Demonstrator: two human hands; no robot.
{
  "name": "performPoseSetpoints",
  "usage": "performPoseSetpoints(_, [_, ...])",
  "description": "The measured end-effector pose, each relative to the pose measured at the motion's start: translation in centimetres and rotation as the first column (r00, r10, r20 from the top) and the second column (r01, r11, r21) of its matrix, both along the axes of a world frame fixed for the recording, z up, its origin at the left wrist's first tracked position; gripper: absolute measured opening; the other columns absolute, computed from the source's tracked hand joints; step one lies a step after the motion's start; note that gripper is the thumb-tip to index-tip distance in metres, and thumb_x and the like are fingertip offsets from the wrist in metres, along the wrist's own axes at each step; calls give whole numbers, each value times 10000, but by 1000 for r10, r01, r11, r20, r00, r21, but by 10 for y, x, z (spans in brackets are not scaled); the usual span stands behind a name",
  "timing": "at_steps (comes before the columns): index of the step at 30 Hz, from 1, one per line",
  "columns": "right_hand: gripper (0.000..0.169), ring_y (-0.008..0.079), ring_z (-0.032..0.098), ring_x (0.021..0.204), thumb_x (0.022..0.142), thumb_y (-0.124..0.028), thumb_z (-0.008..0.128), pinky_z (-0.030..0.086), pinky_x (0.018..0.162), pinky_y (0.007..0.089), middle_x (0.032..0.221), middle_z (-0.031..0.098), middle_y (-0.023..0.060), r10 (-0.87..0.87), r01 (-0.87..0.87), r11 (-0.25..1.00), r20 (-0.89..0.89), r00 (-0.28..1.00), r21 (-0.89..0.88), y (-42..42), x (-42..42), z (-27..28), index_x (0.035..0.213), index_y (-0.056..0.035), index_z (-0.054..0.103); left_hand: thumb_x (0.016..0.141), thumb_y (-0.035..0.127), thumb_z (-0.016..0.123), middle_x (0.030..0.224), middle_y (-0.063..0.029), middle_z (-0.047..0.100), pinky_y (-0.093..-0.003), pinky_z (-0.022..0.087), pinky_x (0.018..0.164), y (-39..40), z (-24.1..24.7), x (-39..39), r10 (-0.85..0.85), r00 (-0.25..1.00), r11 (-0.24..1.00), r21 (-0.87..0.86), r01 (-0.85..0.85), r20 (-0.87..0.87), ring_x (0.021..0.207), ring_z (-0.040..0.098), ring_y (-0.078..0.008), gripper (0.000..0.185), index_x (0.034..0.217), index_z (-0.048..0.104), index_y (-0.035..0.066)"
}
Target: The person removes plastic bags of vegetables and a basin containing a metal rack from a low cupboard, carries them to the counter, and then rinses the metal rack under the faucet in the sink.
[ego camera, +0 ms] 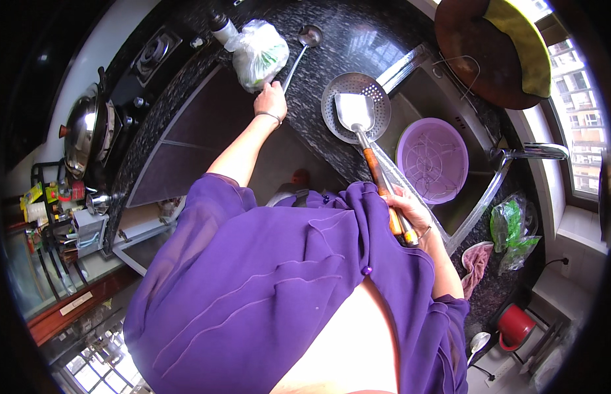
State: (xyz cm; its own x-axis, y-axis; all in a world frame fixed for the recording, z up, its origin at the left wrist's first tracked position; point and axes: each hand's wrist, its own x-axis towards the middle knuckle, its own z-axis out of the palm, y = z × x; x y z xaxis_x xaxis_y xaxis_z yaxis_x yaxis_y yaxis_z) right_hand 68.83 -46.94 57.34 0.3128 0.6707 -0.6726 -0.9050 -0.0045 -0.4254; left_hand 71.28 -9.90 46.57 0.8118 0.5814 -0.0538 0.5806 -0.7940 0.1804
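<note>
My left hand (271,102) is closed around the handle end of a metal ladle (311,36), whose bowl lies over the dark speckled countertop (335,22). Just beyond those fingers sits a tied clear plastic bag (260,54) with something green and white inside. My right hand (409,207) grips two handles together near my waist. One belongs to a wok spatula (354,109) with a wooden grip; the other is that of a perforated skimmer (332,120). The spatula's blade overlaps the skimmer's round bowl, beside the sink's edge.
A lilac basin (458,162) with a wire rack (426,160) stands in the sink, near the faucet (532,150). A lidded pan (81,130) is on the stove at left. A pink cloth (476,266), plastic bags (509,226) and a red mug (516,326) are at right.
</note>
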Motion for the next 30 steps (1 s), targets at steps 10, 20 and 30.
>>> performPoseSetpoints(10, [193,157,613,651,747,12,602,524,621,254,777,588,88,-44,45,999,-28,999,15,8,-4,12,884,-35,474,716,370,671,945,-123,575,-404,470,751,-15,0,17,67,996,983,-176,-57,53,891,582,-284,396,930,542,63])
performPoseSetpoints(20, [217,166,615,663,738,1,613,526,630,268,794,590,99,-54,58,996,-54,997,68,3,-4,5,899,-31,471,685,229,705,629,-35,556,-239,431,422,5,-5,41,91,994,675,-731,-101,-53,462,507,-111,261,822,589,40])
performPoseSetpoints(30, [186,152,598,608,752,-35,615,508,569,242,761,599,102,-11,10,999,13,1000,41,-1,3,-3,879,-23,480,851,197,577,605,56,494,-140,350,382,-84,102,-14,164,968,-182,-959,217,188,438,415,-7,131,875,565,69])
